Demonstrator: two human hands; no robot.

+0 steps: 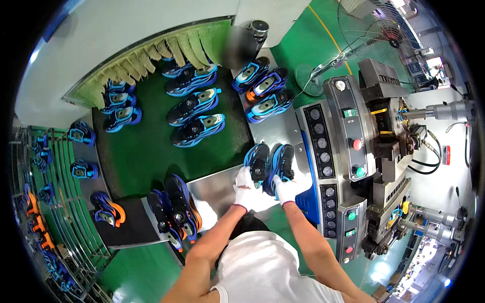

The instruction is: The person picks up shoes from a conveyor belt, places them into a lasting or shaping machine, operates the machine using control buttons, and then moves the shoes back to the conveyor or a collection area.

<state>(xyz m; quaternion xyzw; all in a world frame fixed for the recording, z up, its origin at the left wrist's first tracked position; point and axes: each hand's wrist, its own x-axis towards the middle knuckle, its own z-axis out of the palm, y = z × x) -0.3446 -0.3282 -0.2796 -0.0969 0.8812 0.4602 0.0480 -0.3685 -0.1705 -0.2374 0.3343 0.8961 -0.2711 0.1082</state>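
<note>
- Black-and-blue shoes [258, 160] [283, 160] are sitting side by side between both hands, right of centre, over the metal worktop [212, 186]; I cannot tell whether their soles are touching it.
- At far left, a metal rack [68, 194] is carrying blue shoes and orange-soled shoes [38, 223].
- Next to it, two blue-soled shoes [82, 134] [84, 170] are resting on a dark ledge [126, 224], with an orange-trimmed shoe [107, 209] lying nearer me.
- On the green belt [146, 151], more dark shoes [121, 117] [197, 130] are standing in two columns, the farthest ones reaching a green fringed curtain [202, 46].
- At the belt's near end, two purple-and-orange shoes [161, 214] [182, 204] are leaning close together.
- My left hand [246, 188], in a white glove, is closing round the near end of the left shoe; some fingers are hiding from me.
- Farther off, three shoes [247, 74] [268, 85] [271, 105] are lying in a group, the middle one showing orange.
- My right hand [286, 189], also gloved, is gripping the near end of the right shoe, thumb showing, other fingers partly hidden.
- Farther right, control panels [348, 131] are standing beside machinery [386, 136], and a fan [391, 36] is rising behind.
</note>
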